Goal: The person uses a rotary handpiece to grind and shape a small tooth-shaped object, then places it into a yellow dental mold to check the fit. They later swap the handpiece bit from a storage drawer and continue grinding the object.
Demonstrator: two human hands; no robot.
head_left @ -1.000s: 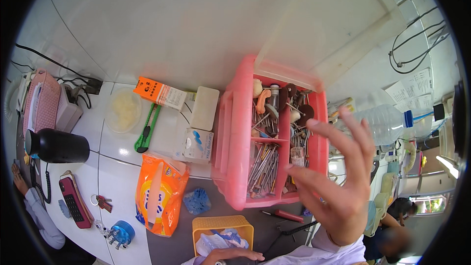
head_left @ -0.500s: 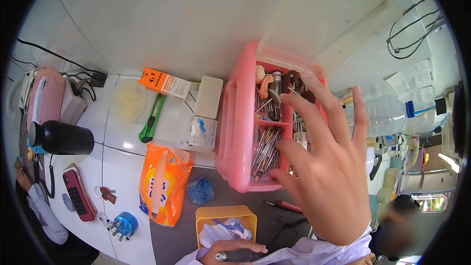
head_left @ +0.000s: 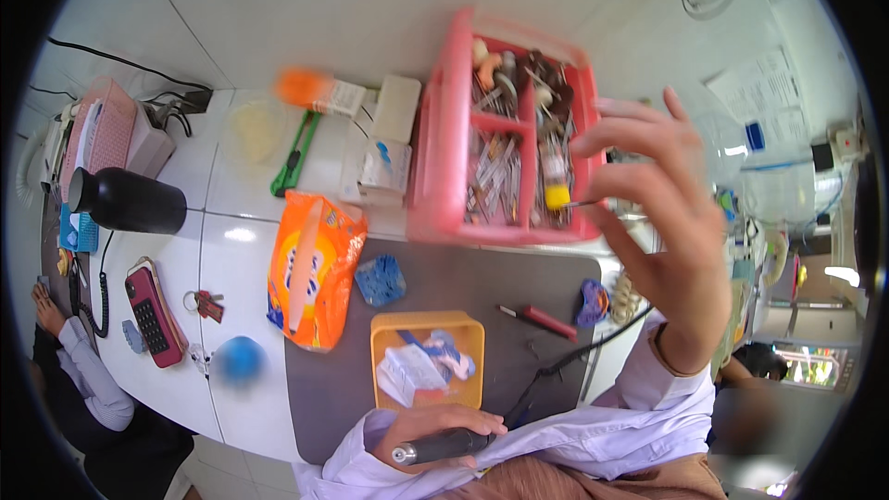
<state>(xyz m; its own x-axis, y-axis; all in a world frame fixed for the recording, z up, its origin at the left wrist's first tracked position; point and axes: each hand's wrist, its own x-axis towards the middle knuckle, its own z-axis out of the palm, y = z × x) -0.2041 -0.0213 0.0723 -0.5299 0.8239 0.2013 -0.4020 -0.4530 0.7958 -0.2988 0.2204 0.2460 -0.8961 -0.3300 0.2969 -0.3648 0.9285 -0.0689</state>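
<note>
My left hand (head_left: 435,431) is closed around a black rotary handpiece (head_left: 454,446) with a silver tip and a dark cord, low in front of my body. My right hand (head_left: 662,208) is raised at the right side of a pink organizer box (head_left: 435,181). Its thumb and index finger pinch a thin metal bur (head_left: 576,205), whose far end I cannot make out. Many burs (head_left: 497,176) with metal shanks fill the box's compartments, among brown polishing wheels. A small yellow-capped tube (head_left: 557,195) lies in the right compartment, close to my fingertips.
A yellow basket (head_left: 381,322) holding packets stands on the grey mat (head_left: 324,407). Left of it lie an orange packet (head_left: 319,268), a green cutter (head_left: 294,162), keys (head_left: 209,306) and a phone (head_left: 153,315). A black bottle (head_left: 134,202) lies farther left. Another person's arm (head_left: 88,361) rests at the far left.
My right hand has drawn back from over the pink box and now pinches a thin bur. The view has shifted, so the box sits higher. My left hand still holds the handpiece.
</note>
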